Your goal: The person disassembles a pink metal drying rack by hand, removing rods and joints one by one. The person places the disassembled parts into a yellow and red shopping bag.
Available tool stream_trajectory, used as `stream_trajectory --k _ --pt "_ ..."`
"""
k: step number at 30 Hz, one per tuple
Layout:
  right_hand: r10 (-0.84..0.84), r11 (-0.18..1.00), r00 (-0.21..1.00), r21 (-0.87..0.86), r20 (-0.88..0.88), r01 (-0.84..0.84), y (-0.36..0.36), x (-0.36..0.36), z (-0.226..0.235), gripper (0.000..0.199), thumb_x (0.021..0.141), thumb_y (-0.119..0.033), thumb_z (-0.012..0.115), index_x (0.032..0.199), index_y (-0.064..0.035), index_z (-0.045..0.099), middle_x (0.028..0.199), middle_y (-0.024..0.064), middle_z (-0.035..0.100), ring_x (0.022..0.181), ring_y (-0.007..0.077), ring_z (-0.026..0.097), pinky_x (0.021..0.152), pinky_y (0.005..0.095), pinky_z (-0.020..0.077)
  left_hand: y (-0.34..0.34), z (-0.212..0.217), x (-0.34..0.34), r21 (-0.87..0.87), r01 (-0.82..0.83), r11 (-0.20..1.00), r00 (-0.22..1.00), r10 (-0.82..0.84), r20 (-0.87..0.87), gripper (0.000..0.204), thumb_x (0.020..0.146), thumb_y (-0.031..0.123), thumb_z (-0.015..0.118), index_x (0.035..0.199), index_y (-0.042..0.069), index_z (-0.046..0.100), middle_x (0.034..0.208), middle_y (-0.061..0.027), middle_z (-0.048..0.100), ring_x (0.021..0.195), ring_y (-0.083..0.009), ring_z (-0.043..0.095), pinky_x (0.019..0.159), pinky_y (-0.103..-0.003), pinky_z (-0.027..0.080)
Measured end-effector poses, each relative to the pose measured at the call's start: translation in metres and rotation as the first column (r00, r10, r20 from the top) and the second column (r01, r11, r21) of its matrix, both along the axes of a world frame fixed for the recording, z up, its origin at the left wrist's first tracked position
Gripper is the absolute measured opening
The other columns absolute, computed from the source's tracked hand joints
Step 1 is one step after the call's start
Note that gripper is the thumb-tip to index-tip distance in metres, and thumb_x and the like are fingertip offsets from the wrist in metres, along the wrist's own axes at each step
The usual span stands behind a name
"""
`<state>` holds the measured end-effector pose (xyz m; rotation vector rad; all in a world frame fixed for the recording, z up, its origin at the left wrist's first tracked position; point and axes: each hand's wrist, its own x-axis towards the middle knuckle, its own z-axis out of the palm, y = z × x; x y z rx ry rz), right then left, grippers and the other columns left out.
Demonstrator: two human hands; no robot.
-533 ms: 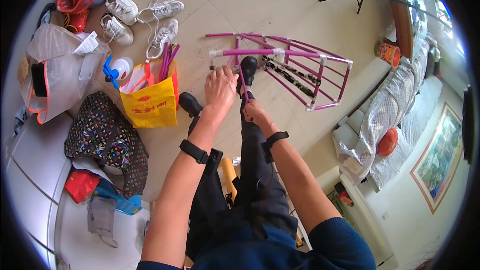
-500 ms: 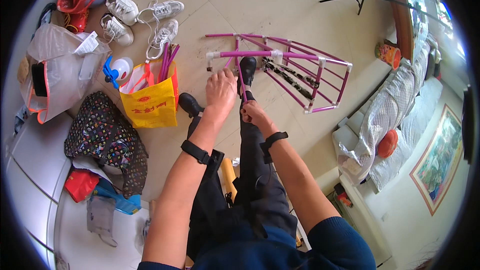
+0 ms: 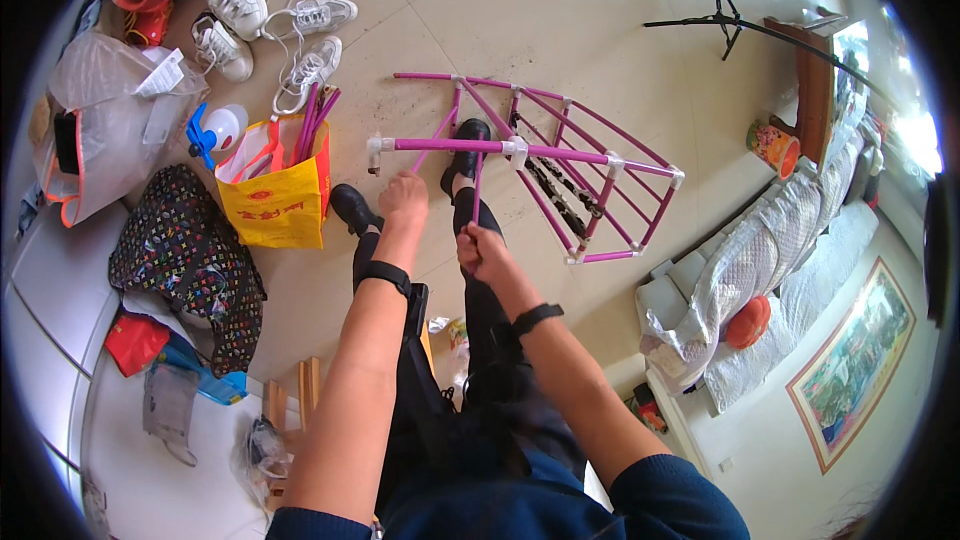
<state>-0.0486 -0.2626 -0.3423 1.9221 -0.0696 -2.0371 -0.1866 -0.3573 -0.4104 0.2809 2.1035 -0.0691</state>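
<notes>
My right hand is closed around the lower end of a thin purple rod, which stands up toward a white joint on the frame's near bar. My left hand is a fist just below the bar's left end; another slanting purple rod runs down to it, but whether the fingers hold it is hidden. The rack frame of purple tubes with white plastic joints rests on the floor ahead. Dark patterned strips lie within it. My black shoes show beneath and beside it.
Left of my feet stands a yellow bag with purple rods in it. Beyond it are white sneakers. A dark patterned bag and a plastic bag lie farther left. At right are a black stand and a covered sofa.
My left hand has drawn away from my right hand and the upright rod, to the left and lower. My right hand stays on the rod. The frame's near bar sits lower in view.
</notes>
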Motion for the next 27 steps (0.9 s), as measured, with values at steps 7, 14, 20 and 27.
stream_trajectory --k 7,14,20,27 --pt "0.402 0.896 0.916 0.216 -0.018 -0.389 0.010 -0.018 -0.058 0.022 0.096 -0.012 0.038 0.106 0.0033 0.049 0.104 0.0195 0.063 0.083 0.0292 0.067 0.064 0.0360 0.0568 -0.012 0.035 0.069 -0.322 -0.918 0.230 -0.052 0.737 0.673 0.035 0.101 0.036 0.033 0.084 0.011 0.049 0.054 0.0018 0.042 0.035 -0.0113 0.031 0.031 -0.029 0.022" --pt "0.245 0.969 0.946 0.028 -0.211 -0.245 -0.012 -0.002 -0.020 0.029 0.102 -0.020 0.037 0.111 0.0027 0.051 0.098 0.0144 0.063 0.098 0.0270 0.061 0.087 0.0413 0.0493 -0.026 0.096 0.089 -0.297 -0.938 0.177 -0.081 0.723 0.686 0.034 0.100 0.041 0.036 0.089 0.011 0.044 0.057 0.0024 0.036 0.039 -0.0093 0.034 0.033 -0.024 0.029" --pt "0.332 0.893 0.845 -0.149 -0.418 -0.425 -0.019 -0.010 0.038 0.035 0.103 -0.022 0.036 0.125 0.0011 0.048 0.108 0.0117 0.061 0.094 0.0229 0.063 0.082 0.0379 0.0536 -0.051 0.129 0.097 -0.165 -0.983 0.085 -0.061 0.692 0.719 0.026 0.101 0.031 0.039 0.108 0.008 0.049 0.080 -0.0047 0.058 0.068 -0.0164 0.061 0.063 -0.032 0.054" --pt "0.524 0.785 0.725 -0.078 -0.446 -0.615 -0.036 -0.036 0.062 0.032 0.101 -0.024 0.042 0.123 -0.0033 0.054 0.102 0.0079 0.063 0.080 0.0146 0.065 0.064 0.0293 0.0579 -0.075 0.156 0.092 -0.222 -0.929 -0.296 -0.361 0.594 0.719 0.025 0.102 0.027 0.040 0.110 0.005 0.050 0.089 -0.0056 0.060 0.076 -0.0182 0.064 0.072 -0.036 0.058"
